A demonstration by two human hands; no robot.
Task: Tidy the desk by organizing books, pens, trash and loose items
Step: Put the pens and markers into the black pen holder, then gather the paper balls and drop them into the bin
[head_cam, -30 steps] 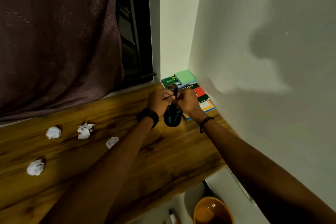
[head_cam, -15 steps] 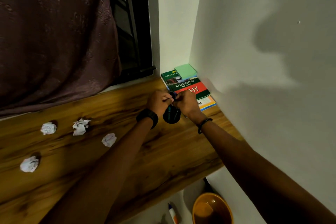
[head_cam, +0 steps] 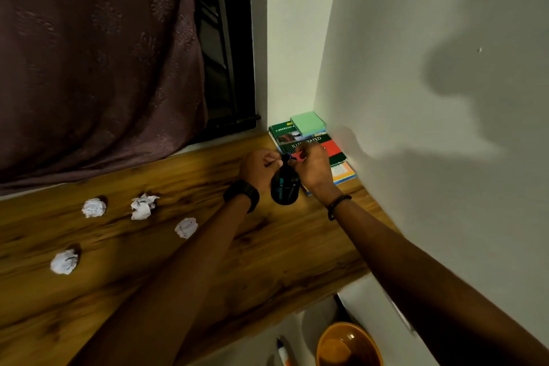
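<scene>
Head view: left hand (head_cam: 258, 165) and right hand (head_cam: 312, 168) pinch a pen (head_cam: 285, 157) above the holder (head_cam: 284, 189) between them, probably light, stiff, best gripped mid-barrel.

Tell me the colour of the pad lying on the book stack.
The pad is light green; head view.

Both bare arms reach forward, forearms converging from the bottom of the view. Left hand (head_cam: 259, 166) and right hand (head_cam: 315, 171) sit close together, backs up, fingers curled. Fingertips of each pinch a dark pen (head_cam: 285, 158) between the two hands. Black watch (head_cam: 242, 195) on left wrist, dark bracelet (head_cam: 338, 204) on right wrist.
</scene>
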